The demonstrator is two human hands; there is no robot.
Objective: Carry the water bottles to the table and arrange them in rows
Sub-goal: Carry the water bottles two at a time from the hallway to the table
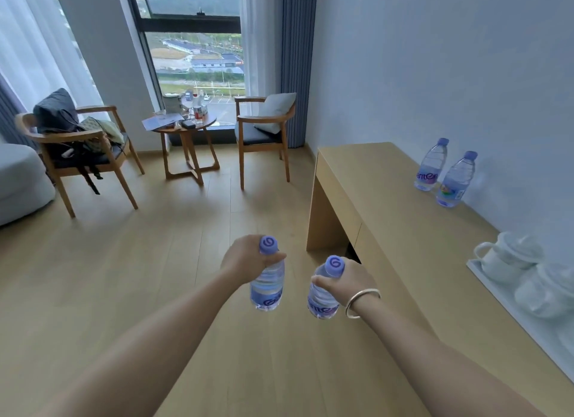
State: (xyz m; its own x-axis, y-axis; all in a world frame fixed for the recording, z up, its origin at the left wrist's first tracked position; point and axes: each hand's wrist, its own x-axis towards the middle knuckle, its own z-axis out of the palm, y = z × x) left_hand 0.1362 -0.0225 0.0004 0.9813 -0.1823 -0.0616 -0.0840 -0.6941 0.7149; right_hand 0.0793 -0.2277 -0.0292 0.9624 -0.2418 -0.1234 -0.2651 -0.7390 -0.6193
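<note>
My left hand grips the neck of a clear water bottle with a purple cap, held upright over the wooden floor. My right hand, with a silver bangle on the wrist, grips a second purple-capped bottle just beside it. Both hang in the air to the left of the long wooden table. Two more water bottles stand close together at the table's far side, near the wall.
A white tray with white cups and a teapot sits on the table's near right part. Two wooden armchairs and a small round table with clutter stand by the window. A pale sofa is at the left.
</note>
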